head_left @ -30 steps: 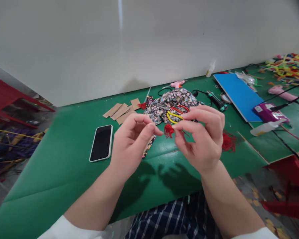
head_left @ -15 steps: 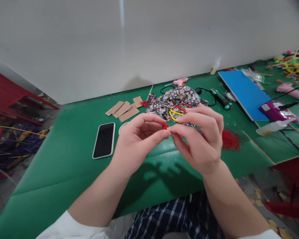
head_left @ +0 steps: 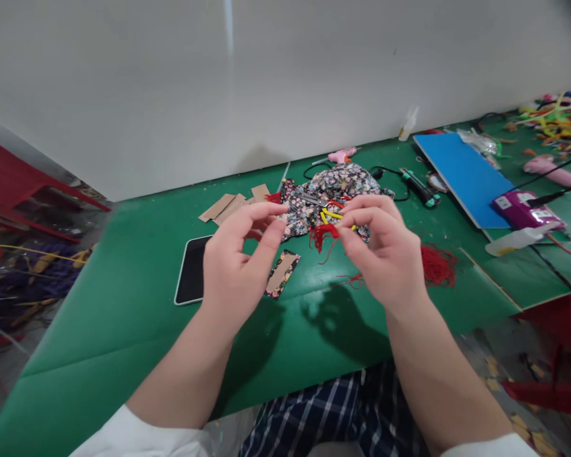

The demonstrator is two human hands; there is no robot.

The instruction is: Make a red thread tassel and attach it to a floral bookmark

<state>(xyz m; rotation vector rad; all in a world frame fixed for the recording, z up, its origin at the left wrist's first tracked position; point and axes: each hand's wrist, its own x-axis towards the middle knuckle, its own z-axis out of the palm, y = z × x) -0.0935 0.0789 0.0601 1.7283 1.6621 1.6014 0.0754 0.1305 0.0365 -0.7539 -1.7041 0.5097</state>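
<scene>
My right hand (head_left: pixel 385 263) pinches a small bundle of red thread (head_left: pixel 322 237) between thumb and fingertips, and its loose ends hang down to the left. My left hand (head_left: pixel 238 266) is raised to the left of it, apart from the bundle. Its thumb and index fingertips are close together with a slight gap, and no thing shows between them. Below and between the hands, a floral cloth piece with a cardboard strip (head_left: pixel 282 274) lies on the green table (head_left: pixel 137 330). A few loose red strands (head_left: pixel 352 280) lie near my right hand.
Behind the hands are crumpled floral fabric (head_left: pixel 349 181), scissors (head_left: pixel 314 200) and cardboard pieces (head_left: pixel 217 207). A phone (head_left: pixel 189 279) lies left, partly hidden. To the right are a red thread pile (head_left: pixel 438 266), a cutter (head_left: pixel 421 188), a blue board (head_left: pixel 466 178) and a glue bottle (head_left: pixel 521 238).
My hands have moved apart from where they met at the red thread. The bundle now hangs from my right hand, and the floral piece between the hands has come into view.
</scene>
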